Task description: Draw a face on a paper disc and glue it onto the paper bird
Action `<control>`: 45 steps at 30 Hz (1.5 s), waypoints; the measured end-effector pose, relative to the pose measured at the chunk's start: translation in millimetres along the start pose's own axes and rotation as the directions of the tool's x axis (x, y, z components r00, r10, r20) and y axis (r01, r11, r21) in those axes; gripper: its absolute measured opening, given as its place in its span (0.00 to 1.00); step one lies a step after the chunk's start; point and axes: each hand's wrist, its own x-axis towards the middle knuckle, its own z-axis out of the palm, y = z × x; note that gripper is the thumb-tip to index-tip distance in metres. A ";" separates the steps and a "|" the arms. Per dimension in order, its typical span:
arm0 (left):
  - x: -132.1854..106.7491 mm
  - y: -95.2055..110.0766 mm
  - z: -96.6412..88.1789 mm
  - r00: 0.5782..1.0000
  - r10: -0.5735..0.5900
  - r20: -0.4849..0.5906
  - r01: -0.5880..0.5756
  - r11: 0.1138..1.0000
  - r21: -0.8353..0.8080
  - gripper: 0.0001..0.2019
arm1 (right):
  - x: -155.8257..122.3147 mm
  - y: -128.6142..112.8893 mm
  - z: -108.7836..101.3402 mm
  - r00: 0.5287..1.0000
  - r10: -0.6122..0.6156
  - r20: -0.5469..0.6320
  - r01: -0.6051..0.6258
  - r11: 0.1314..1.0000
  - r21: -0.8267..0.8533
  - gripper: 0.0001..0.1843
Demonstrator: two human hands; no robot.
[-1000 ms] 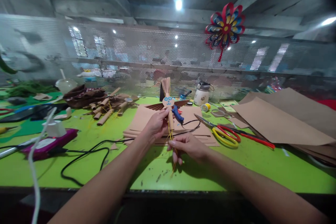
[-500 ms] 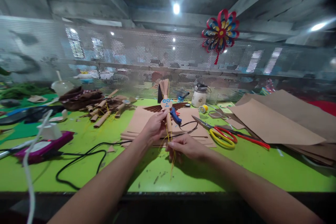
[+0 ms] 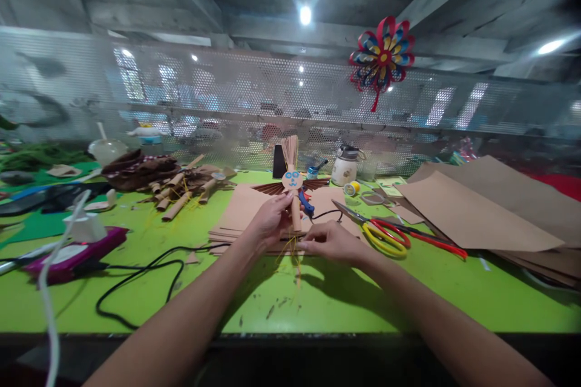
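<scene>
A paper doll [image 3: 292, 184] with a round tan face, blue eyes, fanned brown wings and a rolled paper body stands upright over the green table [image 3: 318, 296]. My left hand [image 3: 271, 221] is closed round its rolled body. My right hand [image 3: 333, 243] pinches thin yellow strands [image 3: 294, 254] that hang from the doll's lower end. Both hands meet just above a stack of brown paper sheets [image 3: 240, 214].
Yellow-handled scissors [image 3: 385, 236] and red-handled scissors [image 3: 431, 239] lie to the right, beside large brown sheets [image 3: 476, 211]. A blue glue gun [image 3: 306, 202] sits behind the doll, its black cord [image 3: 136, 272] running left. Paper rolls [image 3: 179, 190] and a pink object [image 3: 77, 248] lie left. A pinwheel [image 3: 382, 54] hangs on the mesh.
My right hand has risen and moved closer to the doll's lower end, shortening the hanging strands. The doll stays upright in my left hand.
</scene>
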 end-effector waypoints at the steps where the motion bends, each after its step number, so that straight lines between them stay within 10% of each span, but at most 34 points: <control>1: -1.1 0.1 1.6 1.000 -0.003 0.009 0.003 1.000 -0.003 0.07 | 1.3 1.0 1.6 1.000 0.028 -0.007 -0.027 0.996 0.081 0.12; 15: -13.9 8.2 18.4 0.992 -0.001 0.125 0.013 0.996 -0.089 0.07 | 7.6 1.3 20.4 0.934 0.209 -0.289 -0.045 0.873 0.486 0.15; 21: -16.5 10.0 19.6 0.992 -0.016 0.123 0.027 0.996 -0.089 0.07 | 6.1 -3.5 19.8 0.966 0.209 -0.150 -0.093 0.827 0.555 0.14; 28: -10.4 12.0 18.2 0.997 0.049 0.064 -0.042 0.994 -0.105 0.09 | 9.3 3.7 4.5 0.863 0.229 -0.450 0.024 0.871 0.490 0.10; 36: -12.1 9.3 16.3 0.997 0.030 0.067 -0.024 0.995 -0.095 0.09 | 5.0 -1.4 15.5 0.993 0.095 0.075 -0.121 0.772 0.625 0.12; 45: -7.7 8.7 16.9 0.998 0.060 0.016 -0.058 0.991 -0.120 0.10 | 2.9 5.0 20.5 0.981 0.140 0.134 -0.193 0.787 0.586 0.19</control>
